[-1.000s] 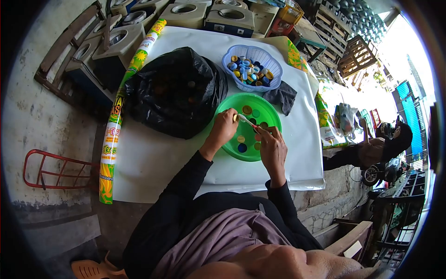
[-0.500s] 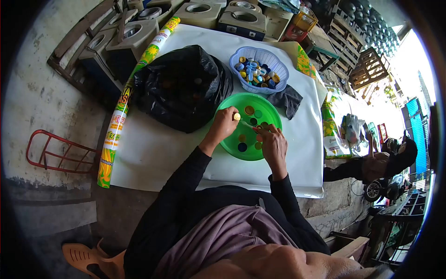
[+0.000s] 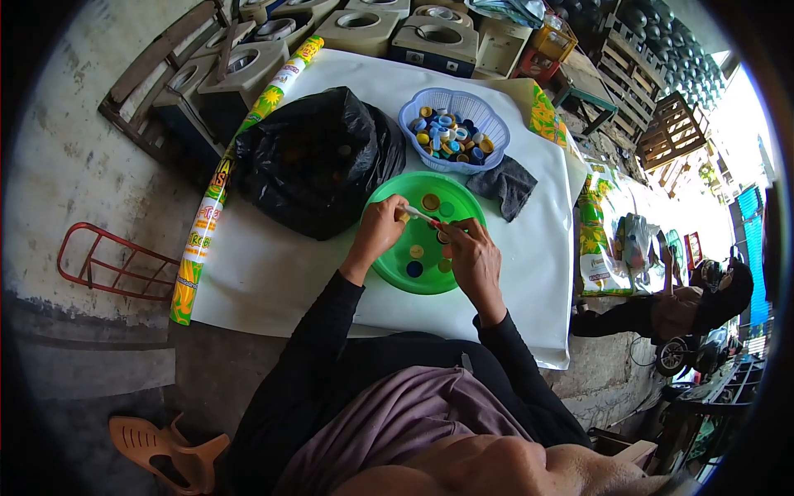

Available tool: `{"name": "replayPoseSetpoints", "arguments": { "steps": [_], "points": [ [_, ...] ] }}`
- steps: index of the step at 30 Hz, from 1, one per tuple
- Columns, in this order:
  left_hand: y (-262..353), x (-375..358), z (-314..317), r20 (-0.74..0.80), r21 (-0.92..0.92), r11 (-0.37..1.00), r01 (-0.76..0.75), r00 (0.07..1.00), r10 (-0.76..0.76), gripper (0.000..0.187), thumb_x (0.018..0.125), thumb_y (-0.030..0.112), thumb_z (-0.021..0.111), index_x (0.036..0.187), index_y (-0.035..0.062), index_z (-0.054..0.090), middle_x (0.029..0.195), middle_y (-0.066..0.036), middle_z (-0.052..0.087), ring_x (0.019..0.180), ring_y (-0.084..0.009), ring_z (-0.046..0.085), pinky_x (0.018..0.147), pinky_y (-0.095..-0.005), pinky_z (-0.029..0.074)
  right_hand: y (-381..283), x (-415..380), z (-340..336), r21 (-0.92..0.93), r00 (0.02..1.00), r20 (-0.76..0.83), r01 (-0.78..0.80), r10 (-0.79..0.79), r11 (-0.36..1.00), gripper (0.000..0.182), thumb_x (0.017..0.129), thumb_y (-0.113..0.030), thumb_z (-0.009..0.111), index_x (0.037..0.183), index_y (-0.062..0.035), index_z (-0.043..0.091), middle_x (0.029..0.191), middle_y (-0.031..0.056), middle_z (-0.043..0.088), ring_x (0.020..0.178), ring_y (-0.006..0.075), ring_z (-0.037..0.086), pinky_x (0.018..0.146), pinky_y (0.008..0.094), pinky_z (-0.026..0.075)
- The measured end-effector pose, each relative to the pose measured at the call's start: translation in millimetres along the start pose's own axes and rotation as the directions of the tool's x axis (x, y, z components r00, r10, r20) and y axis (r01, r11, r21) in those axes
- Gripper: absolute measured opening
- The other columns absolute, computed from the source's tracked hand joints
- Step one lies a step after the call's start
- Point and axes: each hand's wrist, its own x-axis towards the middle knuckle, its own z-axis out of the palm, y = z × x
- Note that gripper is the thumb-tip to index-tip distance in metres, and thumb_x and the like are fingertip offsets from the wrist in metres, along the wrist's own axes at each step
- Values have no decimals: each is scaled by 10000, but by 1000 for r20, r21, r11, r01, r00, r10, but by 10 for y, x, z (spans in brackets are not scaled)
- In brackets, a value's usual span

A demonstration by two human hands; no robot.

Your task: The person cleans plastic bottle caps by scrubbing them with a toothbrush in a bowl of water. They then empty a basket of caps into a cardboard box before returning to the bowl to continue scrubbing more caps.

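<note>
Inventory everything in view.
Tool: one, white and red, between hands
Caps: many, mixed, basket and basin
Basin: one, green, under hands
Basket: one, blue, beyond basin
Bag: one, black, left of basin
Cloth: one, grey, beside basket
Tabletop: one, white, centre
Roll: one, multicoloured, table's left edge
Rack: one, red, left wall
Chair: one, orange, lower left
Casings: several, beige, behind table
Pallets: several, brown, upper right
Person: one, dark clothing, far right
Left hand: one, bare, over basin
Right hand: one, bare, over basin
</note>
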Motion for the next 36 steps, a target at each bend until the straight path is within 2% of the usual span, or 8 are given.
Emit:
{"name": "replayPoseSetpoints", "arguments": {
  "steps": [3,7,10,13,19,22,28,36],
  "points": [
    [59,-37,-9,-29,-54,999,-7,1000,6,234,793,-53,659,1020,-1,643,844,-167,714,772,-338,703,698,-410,547,158,29,52,-75,1000,0,19,-19,997,301,689,-46,743,972,-144,767,962,16,648,907,253,631,699,393,528],
    [23,-51,0,-106,38,985,-166,980,169,223,783,-69,660,994,0,636,835,-155,711,767,-323,707,689,-399,544,263,82,50,-93,983,154,115,-100,989,291,771,-104,711,1048,-162,774,1007,16,667,919,252,645,721,383,533],
    [49,-47,-29,-146,122,980,-156,974,174,181,797,-57,677,959,6,628,833,-153,706,772,-317,709,694,-390,546,181,97,-39,-44,995,22,95,-94,995,292,773,-102,706,1051,-160,774,996,19,668,919,251,645,716,381,532],
    [141,-58,-55,-96,-20,1000,9,995,-10,142,821,-33,692,936,5,618,829,-150,703,774,-313,709,685,-383,543,204,63,3,62,994,30,99,-101,993,372,729,-51,716,1079,-168,763,991,21,652,904,254,635,715,379,537],
    [133,-88,-38,-107,35,999,-31,994,35,184,821,4,737,983,5,651,855,-139,713,778,-226,721,691,-325,552,417,148,57,-34,978,46,207,-205,978,422,715,-20,717,1091,-206,762,971,28,640,869,246,624,693,377,538],
    [142,-62,-58,-112,-13,1000,22,993,-23,177,829,-16,712,992,-5,645,817,-153,699,765,-297,711,687,-365,543,273,153,-55,36,985,15,171,-171,985,412,729,-14,701,1088,-207,764,959,36,641,866,244,624,684,372,537],
    [83,-67,-28,-88,-92,996,-23,996,15,208,794,-30,713,997,-19,671,835,-161,699,766,-305,702,707,-359,548,262,91,56,60,993,47,107,-110,992,405,738,-54,700,1118,-183,755,998,13,642,915,242,632,688,374,534],
    [-67,1,-24,9,136,990,-28,1000,27,271,782,-11,747,1044,-36,682,965,-166,708,870,-251,721,752,-342,580,360,99,102,-12,986,27,164,-163,986,358,757,-26,648,1065,-166,765,962,31,636,885,244,628,677,386,535]
  ]
}}
